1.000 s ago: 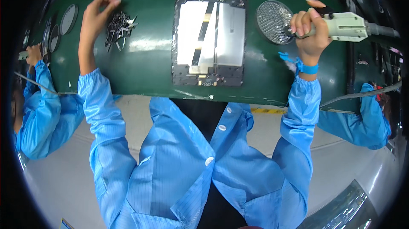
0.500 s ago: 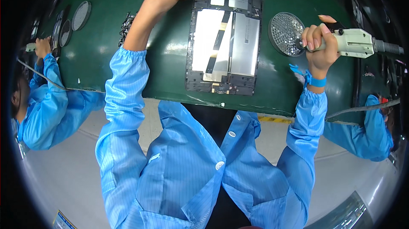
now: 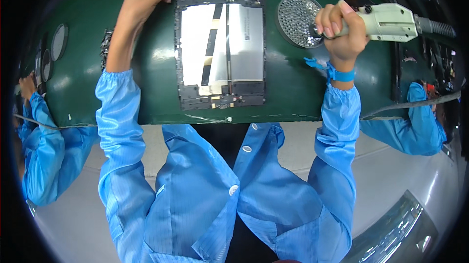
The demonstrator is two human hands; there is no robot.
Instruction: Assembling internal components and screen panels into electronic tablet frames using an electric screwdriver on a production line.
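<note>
A tablet housing (image 3: 221, 95) with its back off lies on the green table, its silver batteries and black frame exposed. At its far left corner is my left hand (image 3: 141, 4), thumb and fingertips pinched together; anything small between them is too hidden to name. My right hand (image 3: 342, 26) is wrapped round a pale electric screwdriver (image 3: 391, 22), held sideways with its front end pointing left. That front end is over the right edge of a round dish (image 3: 295, 18) of small shiny pieces, probably screws; whether it touches them I cannot tell.
A pile of small dark parts (image 3: 106, 48) lies beyond my left forearm. Two more round dishes, one of them grey (image 3: 59, 42), stand farther left. A cable (image 3: 415, 105) runs along the right side. Blue-sleeved people (image 3: 44, 150) work at both sides.
The tablet, dish and both hands have shifted left together in the picture. The pale strip seen at my left fingertips no longer shows clearly. My right hand keeps its grip on the screwdriver.
</note>
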